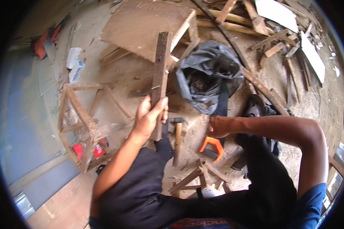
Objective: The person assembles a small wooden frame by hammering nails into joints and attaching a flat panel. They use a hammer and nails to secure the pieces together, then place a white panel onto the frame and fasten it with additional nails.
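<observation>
My left hand point(146, 117) is wrapped round the lower part of a dark, weathered wooden board point(161, 57), which stands out away from me. Small pale bits show on the board's edge. My right hand point(220, 127) is closed, its fingers pointing down; whatever it holds, if anything, is hidden. Beneath it passes a dark flat strip point(223, 102); I cannot tell what it belongs to. Just nearer me is an orange saw-like handle point(214, 147). Between my hands lies a hammer point(177, 141) with a wooden handle. Beyond my right hand sits a dark grey bag point(208, 72), its mouth open.
A wooden table-like piece point(141, 26) stands at the far side, a wooden frame point(78, 103) at left. Scrap wood point(271, 42) is piled at far right. A small wooden piece point(198, 177) lies between my legs. Blue-grey panels point(30, 126) line the left.
</observation>
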Demonstrator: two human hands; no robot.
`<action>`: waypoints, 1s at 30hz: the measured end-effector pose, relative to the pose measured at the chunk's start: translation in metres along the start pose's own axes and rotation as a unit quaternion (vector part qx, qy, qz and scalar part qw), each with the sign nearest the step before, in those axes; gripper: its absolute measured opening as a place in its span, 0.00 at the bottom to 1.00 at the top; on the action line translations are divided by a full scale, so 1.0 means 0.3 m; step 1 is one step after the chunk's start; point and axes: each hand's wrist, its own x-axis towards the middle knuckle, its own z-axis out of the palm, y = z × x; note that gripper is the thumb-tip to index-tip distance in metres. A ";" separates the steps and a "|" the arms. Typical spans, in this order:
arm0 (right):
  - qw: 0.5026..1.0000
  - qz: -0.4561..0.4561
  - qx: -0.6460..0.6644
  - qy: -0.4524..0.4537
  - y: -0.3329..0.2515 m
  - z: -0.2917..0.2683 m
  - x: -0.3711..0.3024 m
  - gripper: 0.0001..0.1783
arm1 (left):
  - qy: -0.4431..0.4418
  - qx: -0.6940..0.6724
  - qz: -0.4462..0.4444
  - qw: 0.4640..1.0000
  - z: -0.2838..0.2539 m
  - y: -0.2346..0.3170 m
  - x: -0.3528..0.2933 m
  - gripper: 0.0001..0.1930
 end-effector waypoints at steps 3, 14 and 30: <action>0.951 0.147 0.243 -0.118 -0.125 0.031 0.209 0.40 | -0.003 -0.078 0.016 0.997 -0.014 0.017 0.015 0.19; 0.843 0.172 0.508 0.049 -0.260 0.430 0.404 0.31 | -0.041 -0.169 0.020 0.985 0.001 -0.010 0.016 0.26; 0.793 0.109 0.467 0.376 -0.485 -0.180 -0.481 0.15 | 0.020 0.020 0.083 0.996 -0.086 0.194 -0.174 0.24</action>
